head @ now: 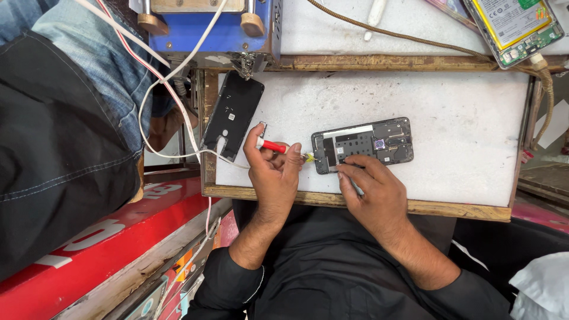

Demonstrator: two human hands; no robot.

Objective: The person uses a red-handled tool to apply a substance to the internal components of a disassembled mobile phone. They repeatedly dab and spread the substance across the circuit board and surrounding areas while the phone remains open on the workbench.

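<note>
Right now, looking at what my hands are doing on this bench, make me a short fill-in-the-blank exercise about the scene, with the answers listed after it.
1. The left hand grips a screwdriver with a ____ handle.
2. The right hand steadies the opened phone on the ____ work mat.
3. The detached black back cover lies to the ____ of the opened phone.
4. A second opened phone sits at the picture's top ____ corner.

Missing words: red; white; left; right

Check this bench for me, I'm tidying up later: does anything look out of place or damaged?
The black back cover lies askew, overhanging the white work surface at its left edge. The opened phone has its insides bared. A second opened phone sits tilted at top right.
</note>
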